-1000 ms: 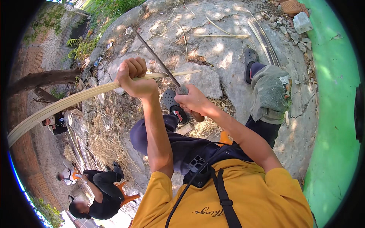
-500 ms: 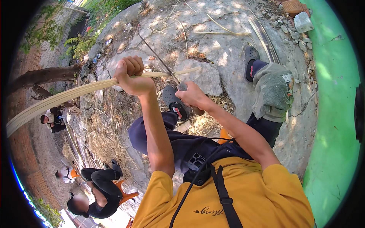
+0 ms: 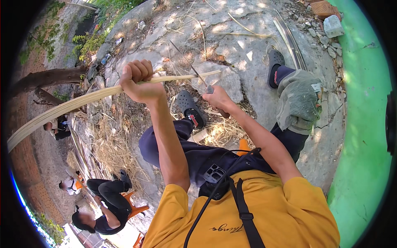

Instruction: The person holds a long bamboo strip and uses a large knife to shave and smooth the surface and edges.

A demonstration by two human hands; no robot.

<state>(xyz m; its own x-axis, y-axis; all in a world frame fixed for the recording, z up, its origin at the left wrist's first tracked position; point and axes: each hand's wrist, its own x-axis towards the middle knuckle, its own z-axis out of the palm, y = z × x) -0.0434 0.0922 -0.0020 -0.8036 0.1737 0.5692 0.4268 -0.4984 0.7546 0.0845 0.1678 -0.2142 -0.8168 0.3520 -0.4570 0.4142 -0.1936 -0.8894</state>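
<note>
My left hand [image 3: 139, 82] is closed in a fist around a long pale bamboo strip [image 3: 82, 100], raised in front of me. The strip curves off to the far left, and its short, narrower end sticks out to the right of the fist. My right hand [image 3: 219, 100] grips the handle of a knife [image 3: 185, 58] with a long, thin dark blade. That blade slants up and to the left, crossing the strip near its right end. Whether its edge bites into the bamboo I cannot tell.
Shavings [image 3: 223, 131] lie by my left clog [image 3: 190, 108]. A cloth [image 3: 300, 99] covers my right knee. Long strips [image 3: 289, 43] and a stone block [image 3: 333, 26] lie near the green wall [image 3: 364, 124]. A seated person [image 3: 108, 206] and others are at left.
The knife and my right hand have shifted right, the blade crossing closer to the strip's right end. My left fist has moved slightly left, still gripping the bamboo.
</note>
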